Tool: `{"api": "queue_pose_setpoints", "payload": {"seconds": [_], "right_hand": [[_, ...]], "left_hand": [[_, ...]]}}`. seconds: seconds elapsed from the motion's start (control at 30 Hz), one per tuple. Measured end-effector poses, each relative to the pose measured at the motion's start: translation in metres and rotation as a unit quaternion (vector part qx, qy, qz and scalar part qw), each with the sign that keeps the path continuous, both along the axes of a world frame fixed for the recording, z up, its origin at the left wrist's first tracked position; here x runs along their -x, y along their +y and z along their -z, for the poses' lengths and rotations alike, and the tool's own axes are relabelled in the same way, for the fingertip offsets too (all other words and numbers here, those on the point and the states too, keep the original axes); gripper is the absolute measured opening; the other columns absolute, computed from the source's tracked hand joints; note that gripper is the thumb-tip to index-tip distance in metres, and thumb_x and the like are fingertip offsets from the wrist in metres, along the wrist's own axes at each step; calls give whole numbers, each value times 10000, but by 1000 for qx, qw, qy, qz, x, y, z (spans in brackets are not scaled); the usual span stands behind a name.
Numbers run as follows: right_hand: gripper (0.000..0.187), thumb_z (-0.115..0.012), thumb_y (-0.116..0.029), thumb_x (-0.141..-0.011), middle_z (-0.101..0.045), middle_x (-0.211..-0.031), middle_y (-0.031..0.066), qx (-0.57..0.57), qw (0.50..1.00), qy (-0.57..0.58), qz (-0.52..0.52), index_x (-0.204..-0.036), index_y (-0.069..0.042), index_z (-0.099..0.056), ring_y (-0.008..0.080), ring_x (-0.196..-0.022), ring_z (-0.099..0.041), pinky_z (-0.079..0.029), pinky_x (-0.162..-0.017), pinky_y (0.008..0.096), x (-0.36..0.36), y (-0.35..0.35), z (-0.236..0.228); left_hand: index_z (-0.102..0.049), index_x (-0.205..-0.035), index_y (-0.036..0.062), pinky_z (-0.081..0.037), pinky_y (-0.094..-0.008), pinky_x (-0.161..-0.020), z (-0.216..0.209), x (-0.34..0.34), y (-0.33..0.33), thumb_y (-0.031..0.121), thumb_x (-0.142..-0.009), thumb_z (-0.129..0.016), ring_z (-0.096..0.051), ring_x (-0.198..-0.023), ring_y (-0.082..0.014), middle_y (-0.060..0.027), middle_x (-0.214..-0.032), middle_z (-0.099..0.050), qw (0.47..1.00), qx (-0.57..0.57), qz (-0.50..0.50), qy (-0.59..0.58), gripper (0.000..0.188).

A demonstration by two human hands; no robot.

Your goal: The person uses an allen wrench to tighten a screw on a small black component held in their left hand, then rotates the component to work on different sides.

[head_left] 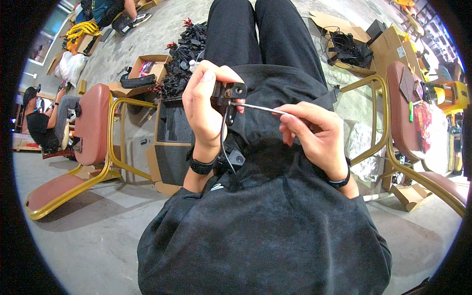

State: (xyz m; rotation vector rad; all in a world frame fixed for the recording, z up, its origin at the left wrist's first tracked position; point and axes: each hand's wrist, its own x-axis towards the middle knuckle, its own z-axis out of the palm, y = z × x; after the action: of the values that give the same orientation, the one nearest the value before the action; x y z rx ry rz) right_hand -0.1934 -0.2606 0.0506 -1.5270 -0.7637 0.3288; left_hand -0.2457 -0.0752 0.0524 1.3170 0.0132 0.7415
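Observation:
Above my lap, my left hand (204, 103) is closed around a small black bracket-like device (238, 90) with a round hole at its top corner. A thin black cable (222, 140) hangs from the device and curves down to my dark shirt. My right hand (314, 132) pinches a thin silver screwdriver-like tool (260, 108). The tool lies nearly level, its tip touching or very close to the device's lower part; the tip's exact seat is too small to tell. Below my left hand, near its wristband, rests a small black box with a round lens-like spot (237, 158).
Red-padded chairs with gold frames stand at left (93, 123) and right (403, 113). Beyond my left hand lies a heap of black cabled parts (184, 59) near an open cardboard box (147, 66). Another box (344, 22) holds black cables. A person (42, 120) sits far left.

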Motion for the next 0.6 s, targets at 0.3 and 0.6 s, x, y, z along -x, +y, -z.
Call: {"api": "queue_pose_setpoints", "payload": {"seconds": [0.3, 0.6], "right_hand": [[129, -642, -89, -887, -616, -681, 34, 28, 987, 151, -40, -981, -17, -693, 90, -555, -568, -439, -507, 226, -2, -3, -5], [159, -703, -80, -821, -619, -795, 48, -4, 958, -280, 68, -979, -58, -706, 139, -681, -608, -473, -587, 253, -8, 3, 2]], "left_hand": [[-461, -811, 24, -386, -287, -417, 2, -1, 1, 288, -947, -329, -454, -459, -187, -119, -593, -444, 998, -49, 13, -25, 325], [-444, -779, 28, -386, -284, -419, 1, -4, 1, 305, -946, -339, -451, -455, -184, -119, -589, -448, 1000, -3, 15, 27, 341]]}}
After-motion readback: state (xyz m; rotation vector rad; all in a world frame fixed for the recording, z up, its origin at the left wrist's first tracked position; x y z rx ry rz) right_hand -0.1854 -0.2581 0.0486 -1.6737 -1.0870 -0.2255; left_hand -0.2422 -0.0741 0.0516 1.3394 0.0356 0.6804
